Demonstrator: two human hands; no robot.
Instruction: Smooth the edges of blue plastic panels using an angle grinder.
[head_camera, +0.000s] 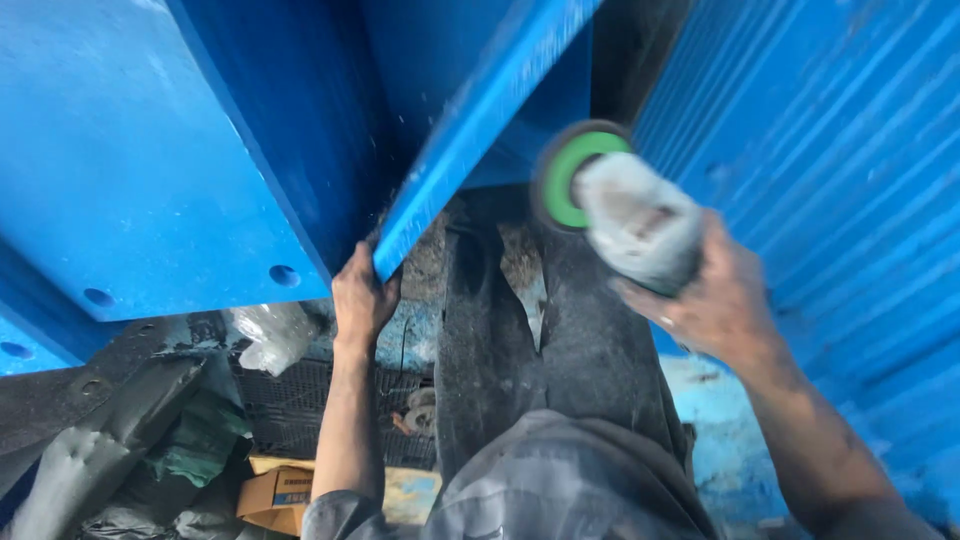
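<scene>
Head view: blue steel panel (150, 150) looks heavy and rigid; my left hand (362, 295) clamps its lower corner flange. My right hand (715, 300) grips what seems a cloth-wrapped grinder (635, 222), green disc (572, 175) up, near the corrugated wall.

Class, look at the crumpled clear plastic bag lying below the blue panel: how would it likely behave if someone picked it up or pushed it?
The plastic bag looks thin and crumpled, so it would probably be floppy and sag when lifted. It seems light for its size, so a push would likely slide or crush it rather than tip it. Its glossy film may be slippery.
</scene>
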